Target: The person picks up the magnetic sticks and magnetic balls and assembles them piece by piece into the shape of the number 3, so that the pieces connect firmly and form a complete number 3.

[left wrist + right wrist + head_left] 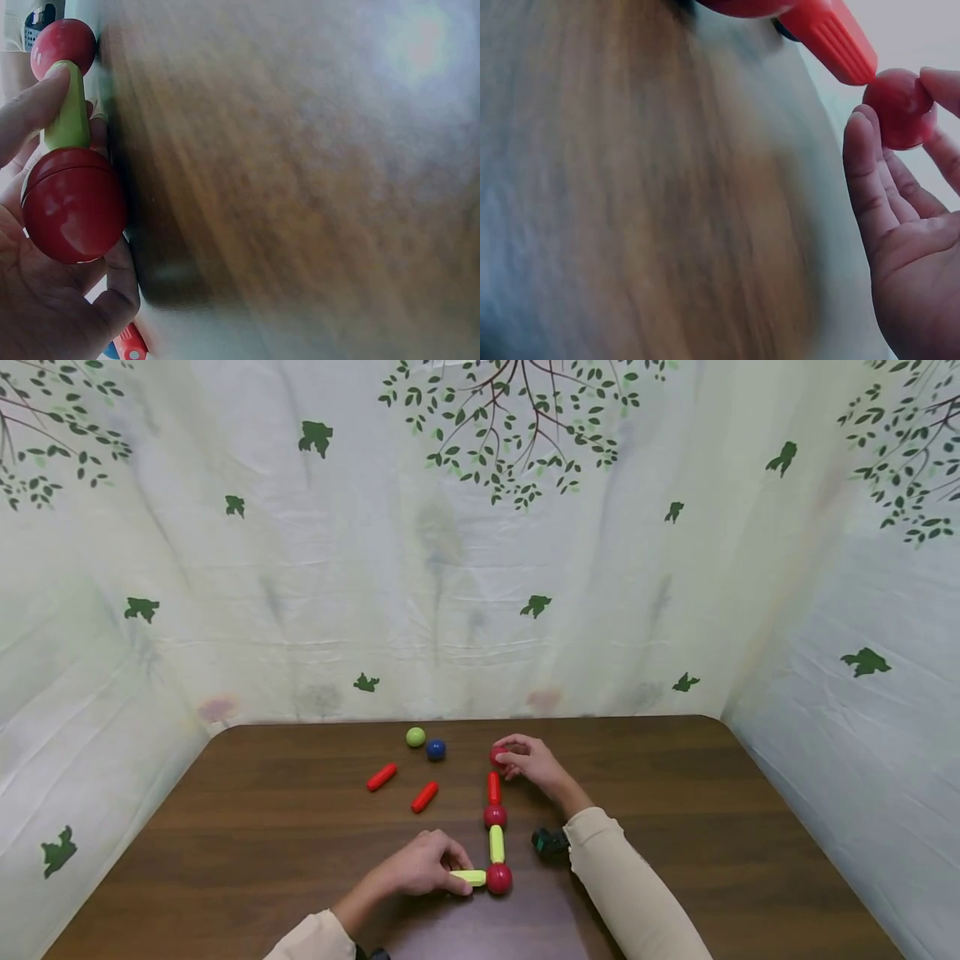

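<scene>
My left hand (427, 864) pinches a yellow-green rod (470, 877) between thumb and fingers. In the left wrist view this rod (69, 112) has a red ball (75, 210) at its near end and another red ball (64, 45) at the far end. From the corner ball (498, 878) a second yellow-green rod (497, 844) runs away to a middle red ball (495, 816), then a red rod (493, 788). At that rod's far end, my right hand (536, 764) holds a red ball (900, 112) by its fingertips. Whether ball and rod touch, I cannot tell.
Left of the chain lie two loose red rods (382, 777) on the brown table (262, 827). Behind them sit a light green ball (416, 737) and a blue ball (436, 750). A leaf-patterned cloth (465, 610) hangs beyond the table's far edge.
</scene>
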`<state>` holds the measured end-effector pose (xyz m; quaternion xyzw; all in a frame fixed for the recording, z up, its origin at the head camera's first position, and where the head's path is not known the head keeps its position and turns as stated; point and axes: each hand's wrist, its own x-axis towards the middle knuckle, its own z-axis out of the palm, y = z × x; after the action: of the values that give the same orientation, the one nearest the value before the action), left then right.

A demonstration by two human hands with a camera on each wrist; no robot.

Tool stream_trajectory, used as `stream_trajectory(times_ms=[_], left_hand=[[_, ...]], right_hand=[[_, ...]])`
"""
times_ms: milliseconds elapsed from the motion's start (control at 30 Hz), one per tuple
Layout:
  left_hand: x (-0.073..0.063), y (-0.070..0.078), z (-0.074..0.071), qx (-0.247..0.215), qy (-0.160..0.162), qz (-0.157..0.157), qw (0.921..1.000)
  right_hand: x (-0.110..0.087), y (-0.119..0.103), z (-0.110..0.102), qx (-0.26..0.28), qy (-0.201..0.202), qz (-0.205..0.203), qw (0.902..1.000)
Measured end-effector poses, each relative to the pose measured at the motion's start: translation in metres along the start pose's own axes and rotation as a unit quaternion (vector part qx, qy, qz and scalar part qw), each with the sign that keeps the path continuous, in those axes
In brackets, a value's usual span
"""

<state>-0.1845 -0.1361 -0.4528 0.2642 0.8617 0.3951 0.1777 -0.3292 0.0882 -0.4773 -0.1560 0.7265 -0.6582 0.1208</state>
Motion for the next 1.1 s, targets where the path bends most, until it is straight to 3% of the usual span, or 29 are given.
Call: stream_trajectory(times_ms=[667,1100], left_hand=[[0.0014,-0.0013,-0.0004,0.003,-0.006,-0.013,0.9999],[-0.0007,-0.0012,0.0005,0.001,-0.001,-0.008,1.0000]], right_hand=[[0.0012,0.0022,0.0074,-0.026,-0.021,0.019,0.9993],[0.0004,0.0055,0.0054,-0.096,-0.036,-0.002,0.9947]])
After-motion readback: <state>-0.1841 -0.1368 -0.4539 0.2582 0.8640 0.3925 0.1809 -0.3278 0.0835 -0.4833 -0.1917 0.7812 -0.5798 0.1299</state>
